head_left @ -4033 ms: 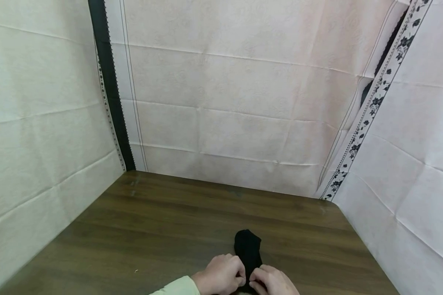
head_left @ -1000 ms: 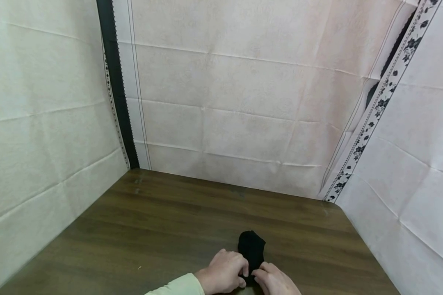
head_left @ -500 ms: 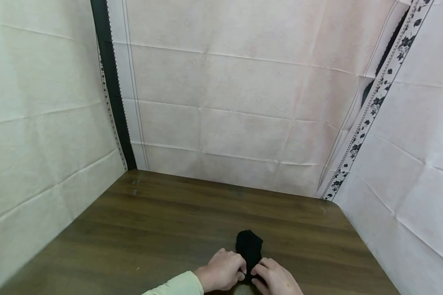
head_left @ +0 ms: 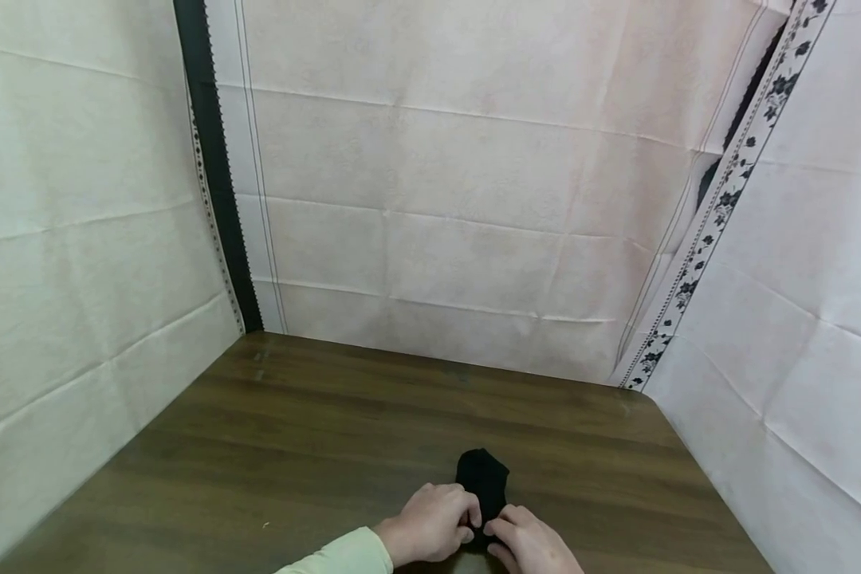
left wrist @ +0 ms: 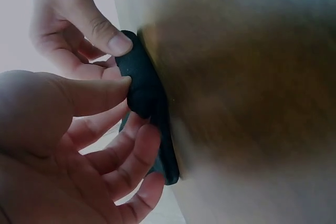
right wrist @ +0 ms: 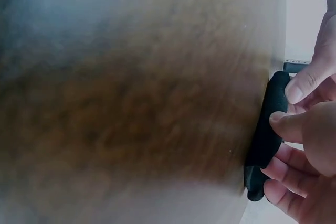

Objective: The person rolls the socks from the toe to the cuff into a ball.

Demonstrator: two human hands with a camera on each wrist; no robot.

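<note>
A black sock (head_left: pixel 482 477) lies on the brown wooden table, its far end flat and pointing away from me. Its near end is gathered into a thick roll, plain to see in the left wrist view as a dark roll (left wrist: pixel 142 77). My left hand (head_left: pixel 436 522) pinches the roll's left side, thumb on the near face and fingers curled beneath. On the opposite side my right hand (head_left: pixel 531 542) pinches the same roll, its thumb (right wrist: pixel 283 121) pressed against the fabric. The two hands are close together, and they hide part of the sock's near end in the head view.
The wooden table (head_left: pixel 316 430) reaches back to pale cloth sheets (head_left: pixel 430 199) hung on three sides. A tiny light scrap (head_left: pixel 265 525) lies left of the hands. A dark strip (head_left: pixel 218 167) runs down the back left corner.
Both hands have crept slightly forward along the sock over the last seconds, and less of its flat length shows. The fingers have shifted their pinch on the roll; the head view has swayed a little.
</note>
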